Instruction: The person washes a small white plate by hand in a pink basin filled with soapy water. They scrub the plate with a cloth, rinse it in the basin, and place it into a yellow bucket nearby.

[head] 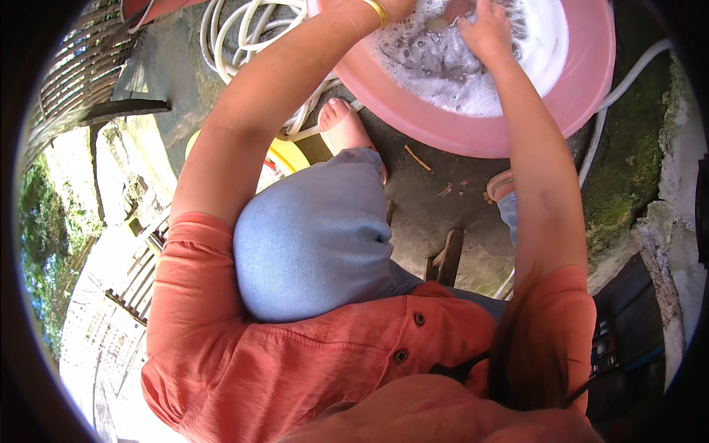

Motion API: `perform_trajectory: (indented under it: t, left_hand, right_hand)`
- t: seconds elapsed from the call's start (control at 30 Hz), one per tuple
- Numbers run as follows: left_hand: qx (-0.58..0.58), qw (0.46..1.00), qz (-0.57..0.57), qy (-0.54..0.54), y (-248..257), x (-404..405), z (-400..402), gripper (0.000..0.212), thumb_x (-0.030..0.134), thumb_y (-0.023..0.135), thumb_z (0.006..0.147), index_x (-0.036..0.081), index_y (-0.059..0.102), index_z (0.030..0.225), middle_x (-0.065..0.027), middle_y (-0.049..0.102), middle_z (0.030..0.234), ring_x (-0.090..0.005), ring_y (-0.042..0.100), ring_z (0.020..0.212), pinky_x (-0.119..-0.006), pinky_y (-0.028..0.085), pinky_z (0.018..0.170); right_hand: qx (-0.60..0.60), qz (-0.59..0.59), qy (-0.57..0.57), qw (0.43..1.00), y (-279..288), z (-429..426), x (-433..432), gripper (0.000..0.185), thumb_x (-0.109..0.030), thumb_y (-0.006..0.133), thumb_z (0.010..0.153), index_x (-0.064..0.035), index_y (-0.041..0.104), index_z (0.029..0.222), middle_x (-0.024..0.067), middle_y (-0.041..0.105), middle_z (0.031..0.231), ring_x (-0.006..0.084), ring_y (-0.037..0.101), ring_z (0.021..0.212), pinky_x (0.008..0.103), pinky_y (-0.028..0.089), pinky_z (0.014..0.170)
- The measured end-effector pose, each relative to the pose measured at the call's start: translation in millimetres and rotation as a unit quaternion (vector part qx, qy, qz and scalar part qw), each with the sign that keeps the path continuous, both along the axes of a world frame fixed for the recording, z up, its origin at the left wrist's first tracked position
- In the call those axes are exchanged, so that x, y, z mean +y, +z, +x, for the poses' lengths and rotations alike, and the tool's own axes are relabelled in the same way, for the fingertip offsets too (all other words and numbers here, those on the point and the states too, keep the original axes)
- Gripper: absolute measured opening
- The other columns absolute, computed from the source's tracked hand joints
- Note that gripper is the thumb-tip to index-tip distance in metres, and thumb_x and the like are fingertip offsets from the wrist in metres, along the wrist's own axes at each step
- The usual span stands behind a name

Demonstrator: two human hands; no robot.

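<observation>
A large pink plastic basin [426, 124] stands before me, holding soapy water [471, 99] with thick white suds. Dark wet fabric [443, 58] seems to lie under the foam, though its shape is hidden. My left hand [397, 8], with a gold-coloured bracelet [379, 12] at the wrist, is over the basin's left side; the top picture edge cuts off its fingers. Inside the basin, my right hand [488, 34] is at the suds with its thumb apart from the fingers. A brownish, partly submerged thing [457, 9] is beside that thumb; whether I grip it is unclear.
A coiled white hose [235, 41] lies left of the basin, and a pale hose [631, 75] runs along its right. Part of a yellow rim [289, 156] shows behind my left arm. A small stick [417, 157] and a wooden piece [450, 257] are on the concrete floor [426, 199].
</observation>
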State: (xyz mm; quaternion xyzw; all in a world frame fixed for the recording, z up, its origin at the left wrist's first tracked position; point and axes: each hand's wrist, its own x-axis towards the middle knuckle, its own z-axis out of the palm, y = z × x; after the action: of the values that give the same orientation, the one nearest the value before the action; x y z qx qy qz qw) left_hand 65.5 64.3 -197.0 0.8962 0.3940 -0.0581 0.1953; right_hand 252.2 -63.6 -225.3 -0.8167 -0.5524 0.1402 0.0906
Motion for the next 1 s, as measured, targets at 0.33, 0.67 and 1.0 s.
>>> perform_trajectory:
  t: [0.33,0.67,1.0]
  left_hand:
    - [-0.317,0.738,-0.474,0.361,20.1,0.1,7.2,0.032,0.005,0.065,0.091,0.003,0.065,0.123,-0.0089,0.072,0.081,-0.014,0.066,0.054,-0.027,0.054,0.046]
    - [-0.421,0.426,-0.714,0.364,14.3,-68.0,-24.9,0.017,0.008,0.049,0.1,0.0,0.059,0.112,-0.0042,0.055,0.077,-0.0102,0.049,0.059,-0.024,0.041,0.052]
    - [-0.277,0.555,-0.697,0.36,73.3,-88.5,-19.4,0.029,0.021,0.044,0.105,0.0,0.062,0.112,-0.0064,0.066,0.08,-0.0128,0.062,0.066,-0.022,0.045,0.051]
  right_hand:
    - [0.142,-0.079,-0.041,0.986,22.8,36.2,-19.8,0.052,-0.011,0.072,0.085,-0.0096,0.062,0.136,0.0214,0.066,0.13,0.0366,0.062,0.12,0.0407,0.049,0.102]
    - [0.484,0.262,0.058,0.833,129.3,-68.9,-26.1,0.05,-0.007,0.066,0.089,-0.0036,0.058,0.138,0.0167,0.062,0.127,0.0298,0.063,0.113,0.0365,0.051,0.098]
    - [0.219,0.275,0.039,0.935,41.3,-39.7,-14.1,0.023,-0.02,0.059,0.102,0.0009,0.067,0.099,0.0161,0.064,0.082,0.0273,0.064,0.076,0.0395,0.051,0.071]
